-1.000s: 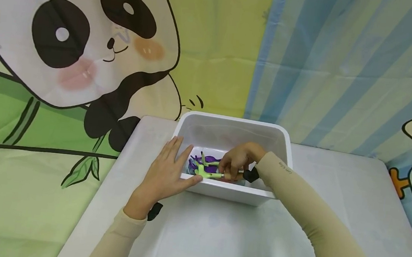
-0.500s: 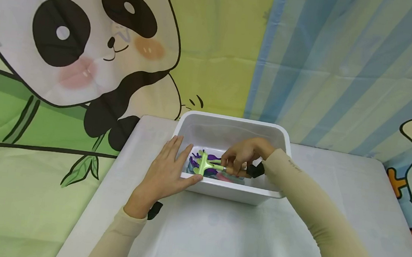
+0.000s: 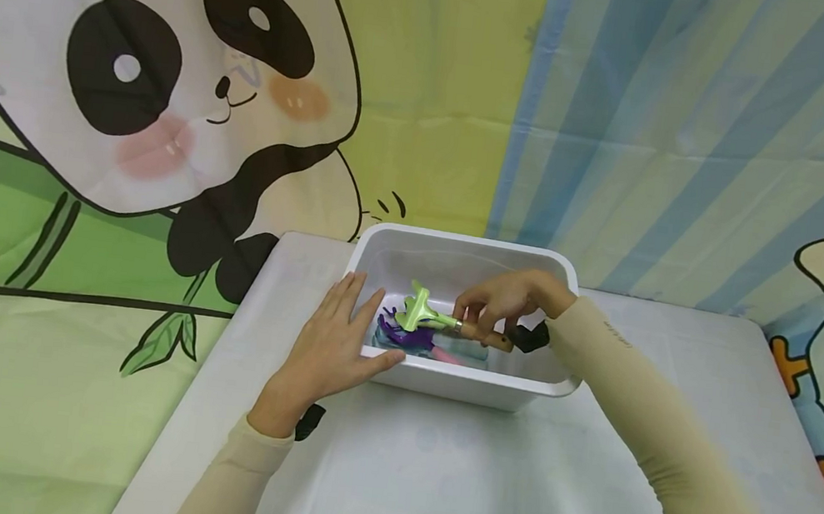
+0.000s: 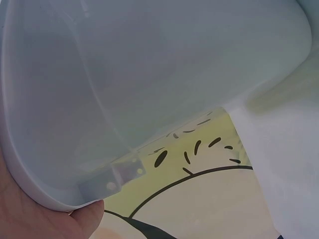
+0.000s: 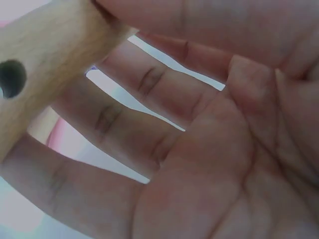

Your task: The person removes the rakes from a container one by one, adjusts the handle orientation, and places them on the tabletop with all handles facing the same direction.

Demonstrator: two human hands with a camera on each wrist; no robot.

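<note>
Head view: green rake lifted over the bin

Right hand (image 3: 504,302) fingers pinch the wooden handle (image 3: 481,335) of the green rake (image 3: 417,311) above the white bin (image 3: 552,386). Left hand (image 3: 331,345) presses flat, fingers together, on the near-left rim. The light grip could let the rake slip back among the purple tools (image 3: 404,336).

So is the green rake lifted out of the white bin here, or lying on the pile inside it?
Lifted off the pile but not out: the right hand holds the green rake by its wooden handle above the purple tools, within the white bin walls.

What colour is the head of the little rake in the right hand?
Light green; the rake in the right hand shows best in the head view.
</note>
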